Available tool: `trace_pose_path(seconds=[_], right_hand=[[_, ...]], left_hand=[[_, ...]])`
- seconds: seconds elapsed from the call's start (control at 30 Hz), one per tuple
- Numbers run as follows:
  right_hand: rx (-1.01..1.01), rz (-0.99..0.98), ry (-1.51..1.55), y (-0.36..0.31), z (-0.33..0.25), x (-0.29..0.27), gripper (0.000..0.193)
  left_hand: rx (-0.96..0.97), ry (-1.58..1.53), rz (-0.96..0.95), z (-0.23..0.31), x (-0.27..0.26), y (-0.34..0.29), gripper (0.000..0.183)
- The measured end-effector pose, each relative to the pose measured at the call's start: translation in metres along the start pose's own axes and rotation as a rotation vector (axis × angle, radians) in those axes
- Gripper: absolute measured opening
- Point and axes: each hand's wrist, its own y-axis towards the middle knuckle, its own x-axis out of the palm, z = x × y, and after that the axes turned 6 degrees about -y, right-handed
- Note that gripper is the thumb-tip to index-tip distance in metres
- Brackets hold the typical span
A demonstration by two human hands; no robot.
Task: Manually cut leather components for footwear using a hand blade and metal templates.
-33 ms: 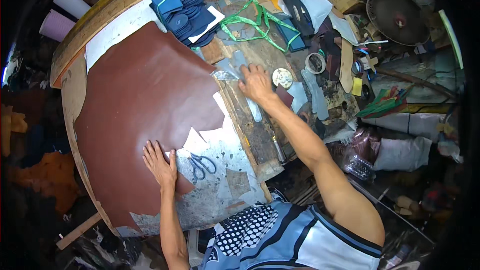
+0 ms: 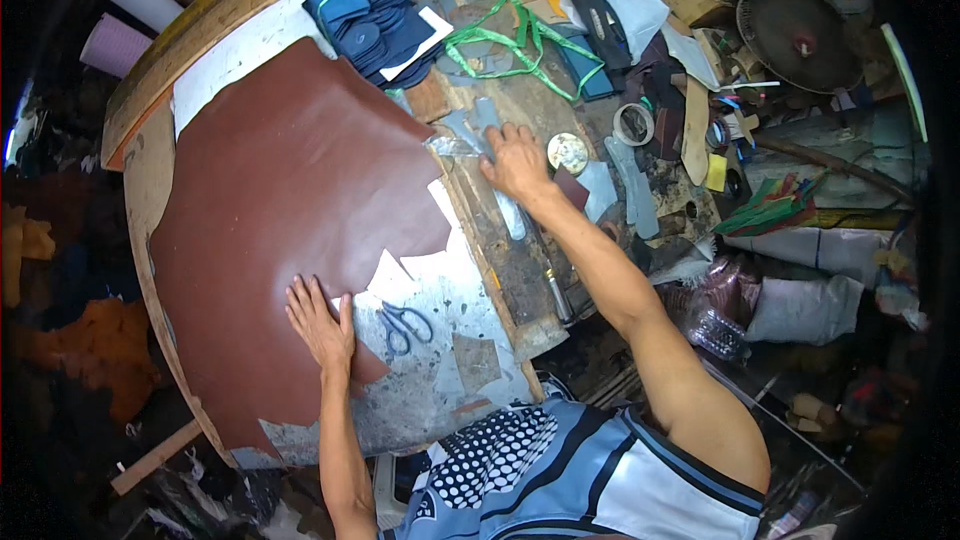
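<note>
- Left of centre in the frame, a large brown leather sheet (image 2: pixel 290 210) lies flat on the desk (image 2: pixel 450 395).
- Left hand (image 2: pixel 320 325) presses palm-down on the sheet's lower edge, fingers spread.
- Just right of that hand, blue-handled scissors (image 2: pixel 405 325) rest on the desk.
- Right hand (image 2: pixel 517 162), upper centre, lies flat over grey pattern pieces (image 2: pixel 470 130), fingers slightly spread.
- Beside it sits a round metal tin (image 2: pixel 567 152).
- Top centre, stacked blue cut pieces (image 2: pixel 375 20).

Brown leather sheet (image 2: pixel 290 200) smooth, matt; metal tabletop (image 2: pixel 440 380) scuffed, dull.
</note>
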Motion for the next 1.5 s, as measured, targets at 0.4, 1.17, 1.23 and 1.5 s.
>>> trace_pose_path(seconds=[0.4, 1.17, 1.23, 1.5], right_hand=[[0.106, -0.119, -0.08, 0.027, 0.01, -0.027, 0.041], [0.068, 0.154, -0.154, 0.134, 0.107, 0.026, 0.024], [0.125, 0.076, -0.077, 0.133, 0.117, 0.022, 0.023], [0.212, 0.485, 0.244, 0.166, 0.125, -0.007, 0.03]], left_hand=[[0.006, -0.008, 0.022, 0.0, -0.001, 0.0, 0.067], [0.012, 0.034, -0.033, 0.005, -0.004, 0.002, 0.066], [0.008, 0.034, -0.033, 0.005, -0.004, 0.001, 0.066], [0.02, 0.043, -0.018, 0.007, -0.001, 0.005, 0.066]])
